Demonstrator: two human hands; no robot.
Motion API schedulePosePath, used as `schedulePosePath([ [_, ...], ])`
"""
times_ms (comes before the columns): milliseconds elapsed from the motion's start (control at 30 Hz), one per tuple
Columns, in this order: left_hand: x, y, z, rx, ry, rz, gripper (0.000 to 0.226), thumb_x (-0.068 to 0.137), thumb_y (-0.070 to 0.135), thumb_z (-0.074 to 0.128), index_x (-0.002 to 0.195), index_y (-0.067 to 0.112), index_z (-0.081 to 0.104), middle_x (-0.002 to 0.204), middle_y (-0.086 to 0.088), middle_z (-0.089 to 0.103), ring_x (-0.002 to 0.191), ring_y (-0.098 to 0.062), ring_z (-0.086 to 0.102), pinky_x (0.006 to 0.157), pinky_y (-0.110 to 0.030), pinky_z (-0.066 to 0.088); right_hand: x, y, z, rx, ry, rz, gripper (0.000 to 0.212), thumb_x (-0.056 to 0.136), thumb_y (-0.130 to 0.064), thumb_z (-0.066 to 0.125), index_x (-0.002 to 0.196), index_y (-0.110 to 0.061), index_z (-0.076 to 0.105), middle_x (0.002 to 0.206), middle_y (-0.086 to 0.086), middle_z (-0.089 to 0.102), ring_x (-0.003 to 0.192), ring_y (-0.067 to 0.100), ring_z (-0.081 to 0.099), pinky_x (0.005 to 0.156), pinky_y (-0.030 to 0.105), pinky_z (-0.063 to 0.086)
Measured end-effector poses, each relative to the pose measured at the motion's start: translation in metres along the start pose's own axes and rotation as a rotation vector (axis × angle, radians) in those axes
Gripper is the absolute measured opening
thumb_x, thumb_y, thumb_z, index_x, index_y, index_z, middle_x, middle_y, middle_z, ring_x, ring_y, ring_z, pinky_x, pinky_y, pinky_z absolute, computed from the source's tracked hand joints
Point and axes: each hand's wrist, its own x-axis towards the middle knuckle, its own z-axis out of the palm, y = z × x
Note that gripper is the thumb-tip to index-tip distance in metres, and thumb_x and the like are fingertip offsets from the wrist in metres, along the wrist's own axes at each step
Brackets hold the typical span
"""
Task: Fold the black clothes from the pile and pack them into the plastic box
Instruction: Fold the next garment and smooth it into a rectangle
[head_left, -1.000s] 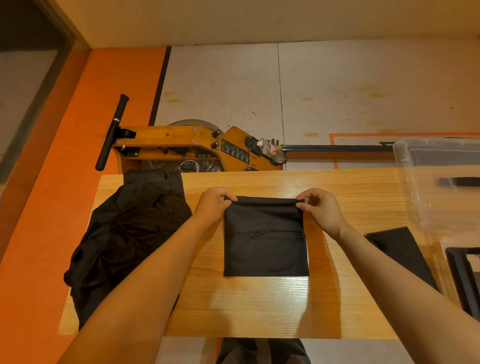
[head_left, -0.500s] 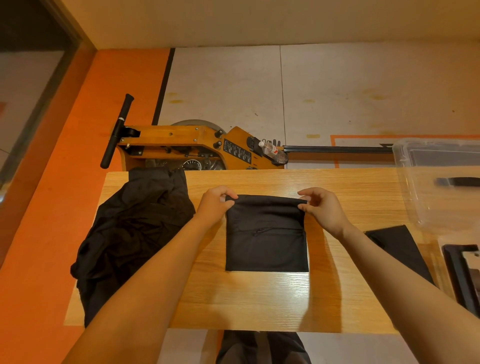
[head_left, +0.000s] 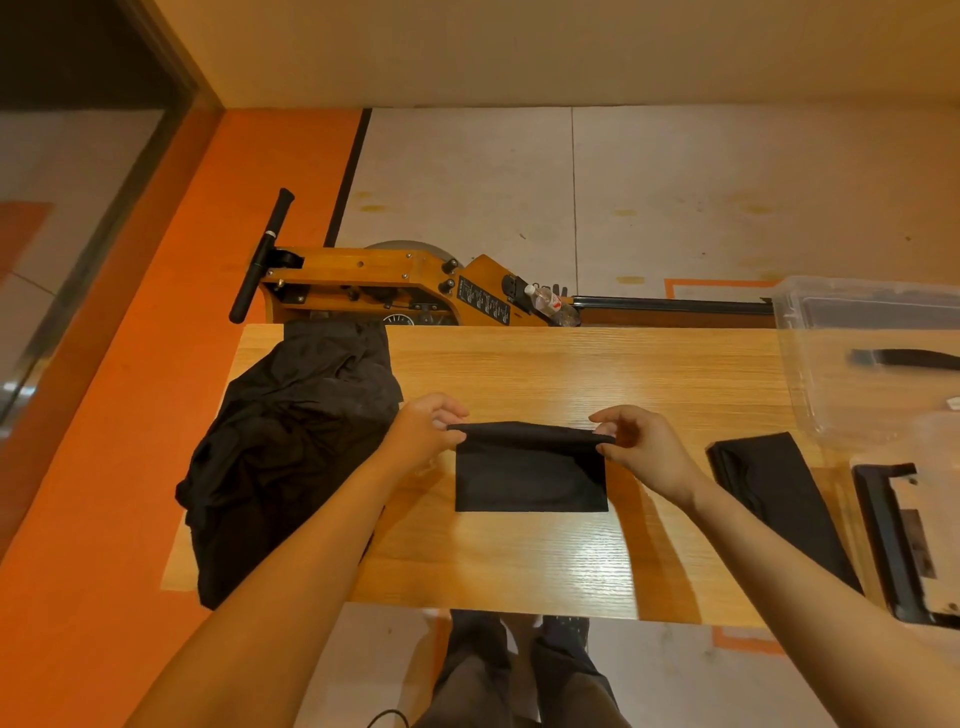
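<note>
table (head_left: 519, 561): wooden top; carries everything below and serves as landmark.
pile (head_left: 291, 452): unfolded black clothes heaped at the table's left end, one edge draped over the left side. Risk: overhanging cloth may slide off the table if tugged when the next piece is drawn.
plastic box (head_left: 862, 364): clear, at the table's far right corner, partly cut off by the frame. Risk: it sits well apart from the fold, so a loose carry could let the layers spill open.
folded strip (head_left: 769, 483): a finished black piece on the table's right side, just beside the box, not yet inside.
garment in hand (head_left: 530, 478): small black rectangle at the table's middle, far edge lifted, near edge lying flat.
left hand (head_left: 423, 431): pinches the lifted edge's left corner.
right hand (head_left: 639, 441): pinches the right corner.
Risk, judged: uneven pull between the hands would skew the fold; a slipped corner would reopen the layers underneath.
</note>
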Motion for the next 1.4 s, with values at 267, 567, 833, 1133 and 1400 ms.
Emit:
schedulePosePath([
  [267, -0.038, -0.036, 0.023, 0.091, -0.151, -0.083, 0.018, 0.082, 0.02, 0.074, 0.096, 0.023, 0.064, 0.091, 0.002, 0.068, 0.084, -0.008, 0.063, 0.071, -0.018, 0.047, -0.034, 0.024, 0.019, -0.102, -0.127, 0.072, 0.036, 0.078, -0.025, 0.081, 0.111, -0.019, 0.068, 0.091, -0.005, 0.068, 0.087, 0.009, 0.064, 0.083, 0.031, 0.055],
  [567, -0.023, -0.042, 0.049, 0.745, 0.178, 0.247, 0.046, 0.089, 0.03, 0.064, 0.134, 0.026, 0.053, 0.136, -0.002, 0.049, 0.127, -0.022, 0.044, 0.102, -0.035, 0.036, -0.021, 0.043, 0.042, -0.674, 0.19, -0.323, 0.051, 0.086, -0.027, 0.073, 0.132, -0.012, 0.058, 0.135, 0.011, 0.056, 0.124, 0.031, 0.051, 0.102, 0.044, 0.042],
  [833, -0.02, -0.071, 0.068, 1.106, -0.1, 0.284, 0.072, 0.096, 0.057, 0.039, 0.152, 0.037, -0.002, 0.162, -0.007, -0.005, 0.148, -0.032, -0.002, 0.116, -0.05, 0.017, -0.016, 0.069, 0.056, -0.958, -0.113, -0.277, 0.072, 0.094, -0.063, 0.025, 0.153, -0.021, 0.028, 0.162, 0.004, 0.018, 0.149, 0.029, 0.015, 0.117, 0.049, 0.02],
  [1133, -0.014, -0.069, 0.061, 1.103, -0.213, 0.224, 0.069, 0.096, 0.063, 0.024, 0.147, 0.044, -0.017, 0.158, -0.001, -0.025, 0.145, -0.03, -0.02, 0.116, -0.051, 0.0, -0.014, 0.071, 0.05, -0.895, -0.155, -0.276, 0.079, 0.091, -0.073, 0.017, 0.156, -0.028, 0.018, 0.163, 0.001, 0.003, 0.151, 0.028, 0.005, 0.118, 0.045, 0.008],
  [1400, -0.014, -0.064, 0.031, 1.094, -0.24, 0.371, 0.061, 0.099, 0.052, 0.036, 0.148, 0.05, -0.001, 0.162, 0.0, -0.005, 0.148, -0.028, -0.005, 0.116, -0.046, 0.007, -0.019, 0.067, 0.033, -0.793, -0.158, -0.184, 0.078, 0.086, -0.075, 0.017, 0.151, -0.034, 0.034, 0.162, 0.004, 0.017, 0.148, 0.028, 0.014, 0.117, 0.043, 0.014],
])
